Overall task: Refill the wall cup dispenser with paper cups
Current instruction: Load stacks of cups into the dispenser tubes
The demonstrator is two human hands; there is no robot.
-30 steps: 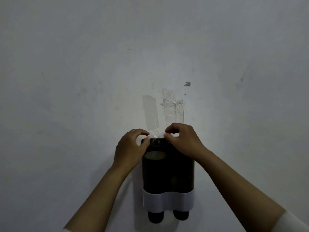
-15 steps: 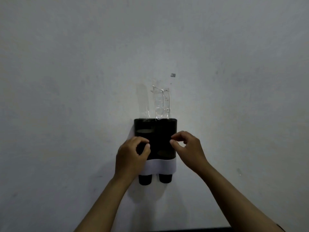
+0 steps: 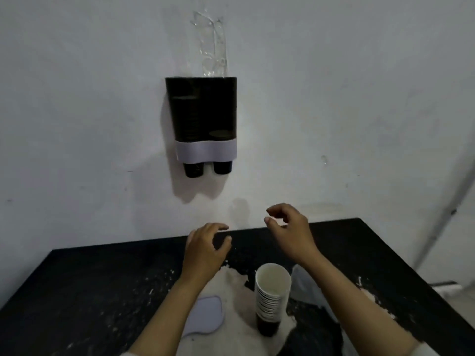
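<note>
Standing upright on the black table, the stack of paper cups waits low down, below both hands and closer to the right hand. The left hand and the right hand hang over the table with fingers loosely curled, holding nothing. The wall cup dispenser is high up on the wall, well apart from the cups, so I think the cups must go up and in from the top.

No legible text, label, brand or number anywhere, neither on dispenser nor cups.
</note>
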